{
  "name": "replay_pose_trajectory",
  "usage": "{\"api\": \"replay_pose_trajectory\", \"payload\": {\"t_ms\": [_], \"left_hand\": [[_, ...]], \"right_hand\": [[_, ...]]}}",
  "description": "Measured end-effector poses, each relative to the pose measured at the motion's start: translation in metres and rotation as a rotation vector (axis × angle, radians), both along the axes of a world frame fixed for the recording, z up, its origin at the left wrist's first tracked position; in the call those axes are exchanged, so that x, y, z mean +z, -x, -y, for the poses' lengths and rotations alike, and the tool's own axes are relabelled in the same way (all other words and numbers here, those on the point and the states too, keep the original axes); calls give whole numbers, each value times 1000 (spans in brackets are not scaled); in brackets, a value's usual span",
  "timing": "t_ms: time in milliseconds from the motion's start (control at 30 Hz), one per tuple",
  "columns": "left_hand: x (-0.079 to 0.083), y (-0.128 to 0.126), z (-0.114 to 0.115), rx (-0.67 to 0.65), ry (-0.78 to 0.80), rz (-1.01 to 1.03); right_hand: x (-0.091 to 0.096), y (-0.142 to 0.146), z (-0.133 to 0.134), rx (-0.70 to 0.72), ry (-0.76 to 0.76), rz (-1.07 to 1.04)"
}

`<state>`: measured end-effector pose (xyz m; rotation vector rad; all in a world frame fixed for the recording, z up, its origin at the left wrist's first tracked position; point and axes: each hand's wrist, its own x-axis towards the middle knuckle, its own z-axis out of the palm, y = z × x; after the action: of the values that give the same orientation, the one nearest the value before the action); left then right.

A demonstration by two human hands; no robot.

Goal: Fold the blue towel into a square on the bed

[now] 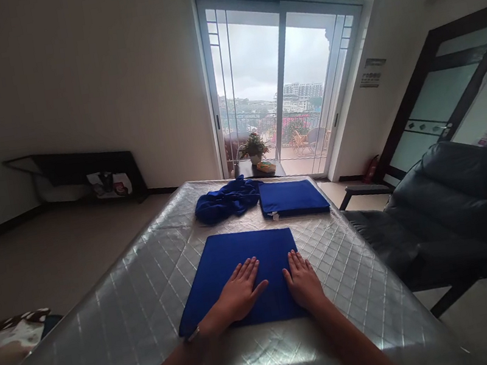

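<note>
A folded blue cloth (246,256) lies flat on a plastic-wrapped quilted mattress (139,285). My left hand (240,294) rests palm down on the cloth's near part, fingers stretched out and slightly apart. My right hand (303,281) lies flat beside it on the cloth's right near corner, fingers straight. Neither hand holds anything. Farther back sit a neatly folded stack of blue cloth (292,198) and, to its left, a crumpled heap of blue cloth (226,202).
A dark leather armchair (450,205) stands close along the mattress's right side. Beyond the far end are a small table with a potted plant (255,146) and glass sliding doors (283,83). A low dark shelf (80,171) leans against the left wall.
</note>
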<state>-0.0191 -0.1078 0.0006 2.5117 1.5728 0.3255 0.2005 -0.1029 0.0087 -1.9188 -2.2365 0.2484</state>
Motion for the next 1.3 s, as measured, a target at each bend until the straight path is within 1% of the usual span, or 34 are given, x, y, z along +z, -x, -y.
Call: {"api": "replay_pose_trajectory", "payload": {"t_ms": [167,233,300,433,600,733,800,933,1067,1167,1233,1300], "left_hand": [[0,66,16,209,31,-99],[2,82,24,264,38,-131],[2,89,30,277,34,-138],[-4,91,31,279,8,-121],[-17,94,25,279,-37,-113],[-16,95,25,286,-12,-106],[-14,94,26,290,1,-114],[-14,93,27,287,-4,-125],[-15,96,26,294,9,-152],[-12,95,23,341,53,-184],[-9,88,20,371,69,-178],[-5,71,14,336,65,-137]], "right_hand": [[0,-1,1,4,-7,6],[0,0,0,7,-8,17],[0,0,0,7,-4,33],[3,1,0,4,6,80],[15,4,-2,42,5,159],[20,13,-16,56,-3,157],[17,16,-25,50,-14,141],[5,15,-37,5,-22,100],[-2,9,-39,16,-23,80],[-2,5,-38,24,-17,70],[-1,5,-37,26,-19,60],[-1,6,-37,26,-29,51]]}}
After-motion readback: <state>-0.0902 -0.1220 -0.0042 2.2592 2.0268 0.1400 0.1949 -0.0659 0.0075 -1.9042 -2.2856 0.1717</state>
